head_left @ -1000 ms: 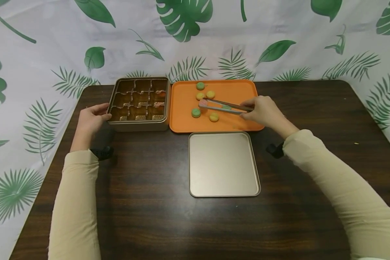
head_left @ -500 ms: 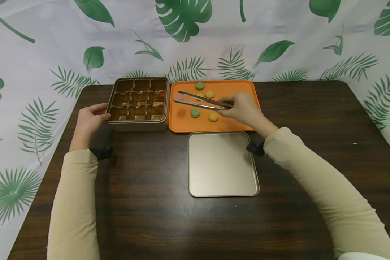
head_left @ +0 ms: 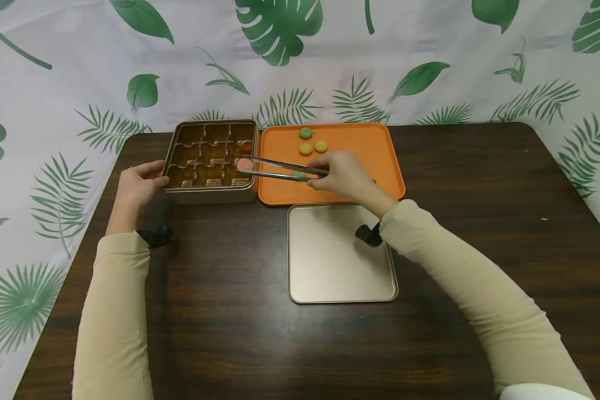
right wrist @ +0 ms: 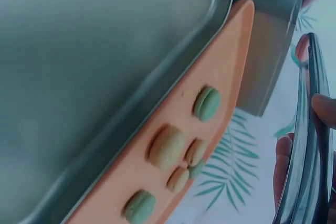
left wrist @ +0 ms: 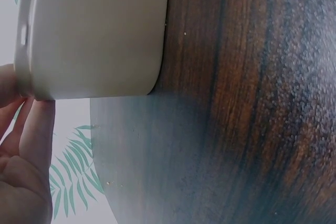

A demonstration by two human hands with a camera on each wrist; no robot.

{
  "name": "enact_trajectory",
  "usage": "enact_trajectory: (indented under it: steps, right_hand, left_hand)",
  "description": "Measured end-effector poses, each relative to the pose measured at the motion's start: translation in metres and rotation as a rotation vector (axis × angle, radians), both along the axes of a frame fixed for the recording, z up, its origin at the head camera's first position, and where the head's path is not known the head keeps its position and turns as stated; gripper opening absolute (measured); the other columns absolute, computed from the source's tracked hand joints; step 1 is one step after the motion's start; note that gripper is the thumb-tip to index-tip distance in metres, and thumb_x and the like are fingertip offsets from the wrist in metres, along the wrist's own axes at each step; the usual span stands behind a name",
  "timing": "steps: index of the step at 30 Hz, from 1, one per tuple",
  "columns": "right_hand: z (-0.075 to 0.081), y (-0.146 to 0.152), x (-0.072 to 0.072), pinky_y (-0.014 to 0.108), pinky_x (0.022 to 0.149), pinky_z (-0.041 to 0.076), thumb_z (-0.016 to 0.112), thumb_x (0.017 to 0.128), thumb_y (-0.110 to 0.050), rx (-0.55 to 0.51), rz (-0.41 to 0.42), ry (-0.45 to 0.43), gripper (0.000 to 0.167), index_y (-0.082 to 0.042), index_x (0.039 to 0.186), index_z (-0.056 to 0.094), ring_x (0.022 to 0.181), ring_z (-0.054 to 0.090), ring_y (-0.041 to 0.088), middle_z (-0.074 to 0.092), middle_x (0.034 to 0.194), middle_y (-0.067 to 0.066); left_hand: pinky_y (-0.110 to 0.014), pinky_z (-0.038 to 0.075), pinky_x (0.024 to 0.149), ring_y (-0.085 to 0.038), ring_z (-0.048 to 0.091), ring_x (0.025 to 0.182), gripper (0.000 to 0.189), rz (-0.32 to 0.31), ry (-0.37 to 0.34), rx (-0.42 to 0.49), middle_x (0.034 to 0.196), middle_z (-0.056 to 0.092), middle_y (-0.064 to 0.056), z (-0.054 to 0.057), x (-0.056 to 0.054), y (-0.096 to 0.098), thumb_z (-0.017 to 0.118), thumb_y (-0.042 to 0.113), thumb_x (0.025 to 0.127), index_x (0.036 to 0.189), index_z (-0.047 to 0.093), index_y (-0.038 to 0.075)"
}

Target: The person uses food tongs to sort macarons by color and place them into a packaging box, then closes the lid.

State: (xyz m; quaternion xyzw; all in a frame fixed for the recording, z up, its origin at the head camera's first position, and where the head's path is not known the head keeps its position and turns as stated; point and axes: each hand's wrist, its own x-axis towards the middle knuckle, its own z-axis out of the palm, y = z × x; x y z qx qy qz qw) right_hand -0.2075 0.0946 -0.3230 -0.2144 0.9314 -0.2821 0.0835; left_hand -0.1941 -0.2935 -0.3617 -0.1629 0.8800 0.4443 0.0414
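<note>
My right hand [head_left: 342, 175] holds metal tongs [head_left: 280, 169], which grip a pink macaron [head_left: 245, 165] above the right edge of a gold-coloured tin box [head_left: 210, 194]. The box has a brown divided insert [head_left: 212, 153]. With thumb and fingers, my left hand [head_left: 139, 189] grips the box's rim at its front left corner; in the left wrist view the fingertips touch the rim. Green macarons [head_left: 305, 133] and yellow macarons [head_left: 321, 146] lie on an orange tray [head_left: 365, 139] right of the box. The right hand and tongs partly cover others. A reddish patch inside the box is unclear.
A flat, square metal lid [head_left: 330, 266] lies in front of the orange tray, its top right under the right forearm. Tray and box stand side by side at the back of the dark wooden table [head_left: 220, 311]. Behind hangs a leaf-patterned cloth [head_left: 330, 55].
My right hand has carried the pink macaron in the tongs leftward, from over the orange tray to the box's right edge. The left hand has stayed on the box.
</note>
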Motion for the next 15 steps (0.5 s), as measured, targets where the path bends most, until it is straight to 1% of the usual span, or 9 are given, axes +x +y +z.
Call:
enact_trajectory:
  steps: [4, 7, 12, 15]
  right_hand:
    - [-0.005, -0.003, 0.000, 0.038, 0.080, 0.053, 0.073, 0.084, -0.017, -0.006, 0.016, -0.014, 0.038, -0.005, 0.120, 0.067, 0.090, 0.066, 0.024, 0.071, 0.110, 0.015]
    - [-0.008, -0.004, -0.001, 0.037, 0.084, 0.053, 0.073, 0.084, -0.018, -0.001, 0.008, -0.030, 0.039, -0.005, 0.121, 0.066, 0.094, 0.066, 0.024, 0.071, 0.113, 0.014]
    - [-0.011, -0.005, -0.002, 0.037, 0.083, 0.053, 0.073, 0.084, -0.019, 0.004, 0.006, -0.034, 0.039, -0.005, 0.120, 0.066, 0.094, 0.067, 0.024, 0.071, 0.113, 0.014]
    - [-0.012, -0.005, -0.002, 0.037, 0.083, 0.053, 0.073, 0.084, -0.018, 0.002, 0.009, -0.035, 0.040, -0.005, 0.120, 0.066, 0.094, 0.067, 0.024, 0.071, 0.113, 0.014]
  left_hand:
    - [-0.042, 0.038, 0.111, -0.031, 0.044, 0.131, 0.051, -0.004, -0.003, -0.003, 0.145, 0.044, -0.023, 0.000, 0.001, -0.001, 0.050, 0.011, 0.097, 0.146, 0.038, 0.003]
    - [-0.042, 0.038, 0.110, -0.031, 0.044, 0.130, 0.051, -0.005, 0.000, -0.003, 0.145, 0.044, -0.023, -0.001, 0.000, -0.001, 0.050, 0.011, 0.097, 0.145, 0.038, 0.003]
    - [-0.041, 0.038, 0.110, -0.028, 0.045, 0.128, 0.051, 0.002, -0.003, -0.011, 0.144, 0.045, -0.023, 0.000, 0.000, -0.001, 0.050, 0.012, 0.097, 0.145, 0.039, 0.004]
    - [-0.042, 0.037, 0.111, -0.030, 0.044, 0.131, 0.051, 0.008, -0.004, 0.001, 0.145, 0.044, -0.023, 0.001, 0.000, 0.000, 0.050, 0.011, 0.097, 0.145, 0.038, 0.004]
